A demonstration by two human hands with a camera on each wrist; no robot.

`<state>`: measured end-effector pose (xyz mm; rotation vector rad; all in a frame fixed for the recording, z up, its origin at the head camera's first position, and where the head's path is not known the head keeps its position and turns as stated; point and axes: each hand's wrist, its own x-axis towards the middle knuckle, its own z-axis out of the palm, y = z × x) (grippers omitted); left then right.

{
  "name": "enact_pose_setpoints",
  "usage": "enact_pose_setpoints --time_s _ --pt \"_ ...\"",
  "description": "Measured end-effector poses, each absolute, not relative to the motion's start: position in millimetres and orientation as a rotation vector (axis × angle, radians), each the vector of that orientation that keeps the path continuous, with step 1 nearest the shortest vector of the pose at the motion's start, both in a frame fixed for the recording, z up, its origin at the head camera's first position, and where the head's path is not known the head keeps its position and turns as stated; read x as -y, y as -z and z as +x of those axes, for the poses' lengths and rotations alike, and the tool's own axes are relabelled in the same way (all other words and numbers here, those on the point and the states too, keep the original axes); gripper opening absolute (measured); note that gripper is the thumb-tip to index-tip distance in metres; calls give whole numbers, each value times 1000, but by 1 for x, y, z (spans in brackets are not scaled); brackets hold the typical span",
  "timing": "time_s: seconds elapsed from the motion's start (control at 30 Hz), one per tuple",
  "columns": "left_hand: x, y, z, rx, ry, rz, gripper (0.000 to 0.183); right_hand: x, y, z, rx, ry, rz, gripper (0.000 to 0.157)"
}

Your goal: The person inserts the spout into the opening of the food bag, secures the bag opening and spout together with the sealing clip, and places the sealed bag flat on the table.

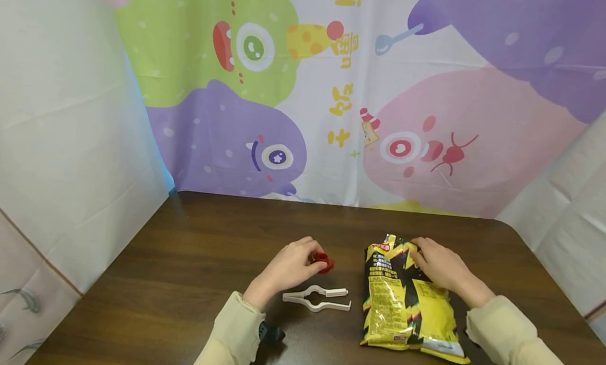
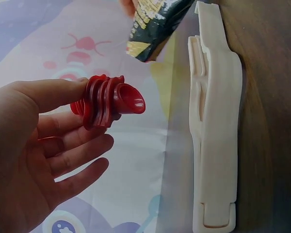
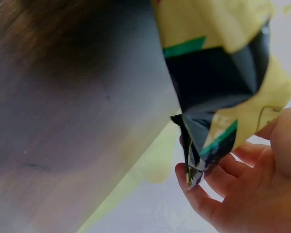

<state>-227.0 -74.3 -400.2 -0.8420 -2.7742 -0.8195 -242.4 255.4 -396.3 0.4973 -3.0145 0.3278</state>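
My left hand (image 1: 293, 267) pinches a small red plastic spout piece (image 1: 323, 262) between thumb and fingers. In the left wrist view this spout piece (image 2: 104, 102) has ribbed rings and a slanted open tube that points to the right. A white bag clip (image 1: 314, 297) lies on the table below that hand, its two arms spread apart. My right hand (image 1: 442, 267) grips the upper right edge of a yellow and black snack bag (image 1: 390, 302), with the thumb on its front. The right wrist view shows fingers (image 3: 228, 177) behind the bag's crumpled, torn-looking end (image 3: 194, 170).
The dark wooden table (image 1: 213, 249) reaches back to a printed cartoon curtain (image 1: 331, 160). Pale cloth (image 1: 66, 118) hangs along the left side, and more cloth (image 1: 563, 181) on the right. A dark wrist device (image 1: 271, 333) sits by the left sleeve.
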Motion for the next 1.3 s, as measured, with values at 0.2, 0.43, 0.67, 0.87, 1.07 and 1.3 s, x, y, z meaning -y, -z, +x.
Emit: enact_pose_setpoints --time_s 0.2,0.43,0.67,0.87,1.07,1.3 --pt "73 398 -227 2781 822 -847 21 -252 391 -240 2981 -328 498 30" --pt "71 398 -227 2784 829 -847 20 -249 388 -237 2954 -357 495 20" --pt "69 398 -227 2766 808 -862 21 -244 382 -229 2961 -410 497 19" --pt "68 396 -229 2749 842 -857 21 -234 378 -221 2947 -438 513 16" --pt "67 395 -229 2757 884 -836 22 -228 377 -214 2926 -461 537 13" --pt "66 392 -229 2735 907 -815 19 -223 375 -208 2910 -522 554 13"
